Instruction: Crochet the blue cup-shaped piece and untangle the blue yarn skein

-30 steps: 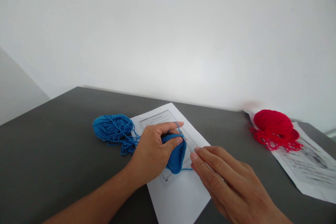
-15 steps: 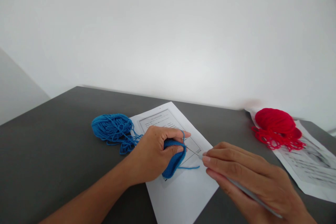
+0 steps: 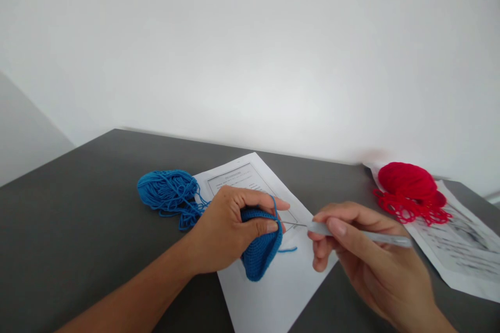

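Note:
My left hand (image 3: 230,226) is closed around a blue crocheted piece (image 3: 261,250), with a strand of blue yarn looped over its forefinger. My right hand (image 3: 367,257) pinches a grey crochet hook (image 3: 351,233) whose thin metal tip points left at the edge of the piece. Both hands hover over a printed white sheet (image 3: 273,291) on the dark grey table (image 3: 78,229). The strand runs back to a blue yarn ball (image 3: 167,192) lying left of the sheet.
A red yarn ball (image 3: 408,184) with loose loops rests on a second printed sheet (image 3: 464,255) at the right. A white wall rises behind the table's far edge.
My right hand turned and lifted, so the hook now lies level with its tip at the blue piece. My left hand shifted its hold slightly and tipped the piece.

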A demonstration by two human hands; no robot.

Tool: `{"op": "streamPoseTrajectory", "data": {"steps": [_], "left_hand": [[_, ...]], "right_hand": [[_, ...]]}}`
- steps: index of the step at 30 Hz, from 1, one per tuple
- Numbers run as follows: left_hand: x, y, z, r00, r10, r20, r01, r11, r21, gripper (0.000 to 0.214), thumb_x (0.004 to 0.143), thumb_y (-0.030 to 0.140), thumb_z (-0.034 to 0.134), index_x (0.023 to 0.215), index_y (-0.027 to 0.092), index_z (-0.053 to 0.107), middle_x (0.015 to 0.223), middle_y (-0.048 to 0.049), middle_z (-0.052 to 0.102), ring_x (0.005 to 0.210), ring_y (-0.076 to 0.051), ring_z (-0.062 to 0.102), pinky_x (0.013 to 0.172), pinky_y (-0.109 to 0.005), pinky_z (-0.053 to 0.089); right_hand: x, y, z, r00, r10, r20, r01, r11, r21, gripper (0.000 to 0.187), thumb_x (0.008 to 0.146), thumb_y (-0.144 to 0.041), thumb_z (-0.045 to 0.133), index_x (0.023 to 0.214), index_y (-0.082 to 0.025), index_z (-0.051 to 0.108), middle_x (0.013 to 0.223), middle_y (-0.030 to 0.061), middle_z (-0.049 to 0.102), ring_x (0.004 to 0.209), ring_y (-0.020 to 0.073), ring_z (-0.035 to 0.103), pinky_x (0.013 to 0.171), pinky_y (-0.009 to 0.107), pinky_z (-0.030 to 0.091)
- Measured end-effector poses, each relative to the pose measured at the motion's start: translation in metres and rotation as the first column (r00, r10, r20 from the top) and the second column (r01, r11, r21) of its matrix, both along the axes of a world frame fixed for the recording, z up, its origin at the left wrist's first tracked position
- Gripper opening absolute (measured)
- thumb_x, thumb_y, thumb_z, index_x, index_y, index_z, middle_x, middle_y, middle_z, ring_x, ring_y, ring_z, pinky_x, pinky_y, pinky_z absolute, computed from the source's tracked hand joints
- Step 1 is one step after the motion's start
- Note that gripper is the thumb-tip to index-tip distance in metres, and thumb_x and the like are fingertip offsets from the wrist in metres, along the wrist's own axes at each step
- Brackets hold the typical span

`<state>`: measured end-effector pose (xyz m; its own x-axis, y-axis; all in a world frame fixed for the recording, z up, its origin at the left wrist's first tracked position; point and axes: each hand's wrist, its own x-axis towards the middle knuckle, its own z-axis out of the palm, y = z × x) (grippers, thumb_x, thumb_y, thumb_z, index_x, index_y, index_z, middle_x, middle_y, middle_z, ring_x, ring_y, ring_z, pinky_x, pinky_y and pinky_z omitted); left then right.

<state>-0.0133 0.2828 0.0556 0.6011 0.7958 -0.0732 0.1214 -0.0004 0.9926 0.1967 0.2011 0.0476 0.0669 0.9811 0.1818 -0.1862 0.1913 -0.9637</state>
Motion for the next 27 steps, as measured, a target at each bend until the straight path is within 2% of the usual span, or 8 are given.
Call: {"op": "streamPoseTrajectory", "data": {"steps": [2,5,8,11,18,23,25,27], "left_hand": [[0.003,-0.002,-0.003,0.999,0.051,0.016,-0.05,0.998,-0.04,0.034,0.08,0.029,0.077,0.11,0.015,0.083,0.08,-0.0063,0.081,0.044,-0.011,0.055,0.035,-0.02,0.044],[0.007,-0.006,-0.007,0.988,0.13,0.085,-0.131,0.991,0.002,0.032,0.079,0.028,0.079,0.109,0.016,0.084,0.08,-0.0057,0.081,0.049,-0.011,0.061,0.042,-0.019,0.048],[0.011,-0.011,-0.01,0.976,0.177,0.125,-0.177,0.984,-0.008,0.029,0.08,0.025,0.078,0.108,0.019,0.083,0.079,-0.0036,0.082,0.055,-0.013,0.067,0.046,-0.019,0.049],[0.014,-0.015,-0.009,0.962,0.25,0.107,-0.25,0.968,-0.011,0.027,0.078,0.021,0.078,0.103,0.018,0.084,0.075,-0.002,0.08,0.059,-0.015,0.069,0.052,-0.021,0.052],[0.015,-0.016,-0.008,0.946,0.295,0.134,-0.306,0.949,0.073,0.01,0.077,0.013,0.073,0.076,0.02,0.081,0.106,-0.0036,0.084,0.099,-0.022,0.077,0.086,-0.026,0.056],[0.016,-0.015,-0.009,0.946,0.291,0.145,-0.301,0.952,0.058,0.007,0.076,0.016,0.077,0.073,0.021,0.081,0.102,-0.0024,0.084,0.093,-0.021,0.077,0.086,-0.028,0.056],[0.017,-0.015,-0.01,0.94,0.301,0.161,-0.309,0.951,0.027,0.007,0.076,0.017,0.079,0.07,0.021,0.08,0.102,-0.0021,0.084,0.091,-0.02,0.076,0.083,-0.027,0.056],[0.018,-0.016,-0.011,0.926,0.328,0.186,-0.332,0.943,-0.009,0.007,0.075,0.018,0.08,0.069,0.02,0.08,0.099,-0.0018,0.084,0.091,-0.02,0.075,0.08,-0.026,0.055]], "right_hand": [[-0.011,0.005,-0.007,0.957,0.006,-0.29,-0.048,0.99,-0.136,0.011,0.088,-0.03,0.08,0.087,-0.019,0.081,0.072,0.0051,0.079,0.053,0.0123,0.072,0.049,0.018,0.061],[-0.029,0.009,-0.013,0.905,-0.015,-0.425,-0.039,0.992,-0.119,0.011,0.087,-0.029,0.082,0.087,-0.018,0.081,0.071,0.0047,0.078,0.055,0.0101,0.072,0.053,0.016,0.061],[-0.041,0.009,-0.017,0.947,-0.058,-0.317,0.068,0.998,0.019,0.008,0.087,-0.027,0.082,0.091,-0.02,0.082,0.07,0.0041,0.078,0.056,0.0118,0.073,0.055,0.019,0.062],[-0.043,0.007,-0.02,0.967,-0.135,-0.214,0.151,0.987,0.061,0.008,0.088,-0.028,0.081,0.092,-0.021,0.082,0.068,0.0034,0.076,0.056,0.0132,0.072,0.055,0.021,0.062],[-0.036,0.009,-0.017,0.954,-0.108,-0.281,0.084,0.992,-0.095,0.017,0.084,-0.033,0.083,0.085,-0.017,0.08,0.068,0.0055,0.076,0.052,0.0131,0.07,0.051,0.022,0.061],[-0.035,0.008,-0.016,0.928,-0.093,-0.362,0.022,0.98,-0.196,0.021,0.082,-0.035,0.085,0.081,-0.016,0.078,0.067,0.005,0.074,0.05,0.0116,0.067,0.045,0.019,0.057],[-0.037,0.006,-0.019,0.943,-0.115,-0.312,0.077,0.988,-0.133,0.018,0.087,-0.036,0.08,0.084,-0.018,0.078,0.068,0.0037,0.074,0.05,0.0109,0.067,0.046,0.018,0.057],[-0.039,0.003,-0.023,0.973,-0.203,-0.111,0.209,0.977,0.049,0.009,0.092,-0.03,0.075,0.092,-0.022,0.079,0.075,0.0022,0.076,0.056,0.0105,0.069,0.053,0.018,0.059]]}}
